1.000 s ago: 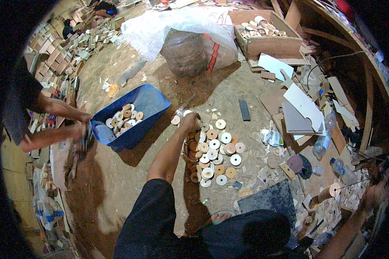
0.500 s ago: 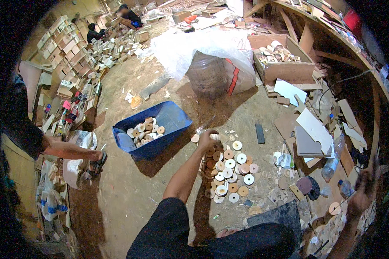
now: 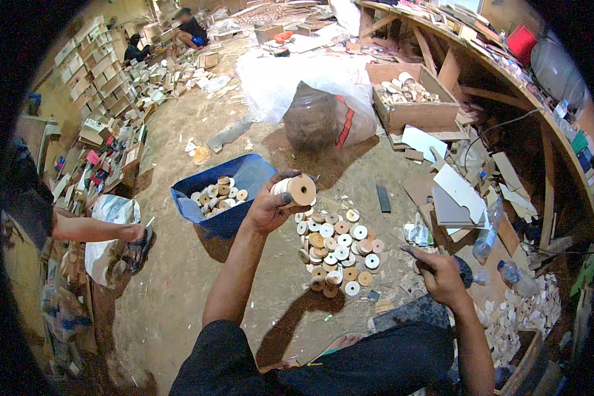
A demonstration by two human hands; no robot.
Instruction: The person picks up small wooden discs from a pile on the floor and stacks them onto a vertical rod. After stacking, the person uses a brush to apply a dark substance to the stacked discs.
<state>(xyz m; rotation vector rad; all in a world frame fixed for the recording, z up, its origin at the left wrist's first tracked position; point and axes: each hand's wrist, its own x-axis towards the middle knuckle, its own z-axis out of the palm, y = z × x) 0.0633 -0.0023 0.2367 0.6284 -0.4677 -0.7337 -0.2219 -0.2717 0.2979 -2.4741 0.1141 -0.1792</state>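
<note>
My left hand (image 3: 266, 207) is raised above the floor, closed around a short stack of round wooden discs (image 3: 303, 189). The end disc faces right and shows a dark centre hole. Below it lies a loose pile of similar discs (image 3: 341, 253), white and brown, each with a hole. To the right of that pile, my right hand (image 3: 440, 276) hovers with its index finger stretched leftward; no held thing shows in it. Left of my left hand stands a blue bin (image 3: 198, 223), cut open on top, with more discs (image 3: 221, 196) inside.
A barrel-like container (image 3: 310, 119) partly under white plastic sheeting stands ahead. Behind it to the right is a wooden crate (image 3: 416, 117) of pieces. Board offcuts (image 3: 459, 191) and plastic bottles (image 3: 488, 231) litter the right side. Another person's leg (image 3: 96, 228) reaches in from the left.
My left hand has risen from the pile with the stack of discs. My right hand has come in from the far right toward the pile. The view has shifted slightly.
</note>
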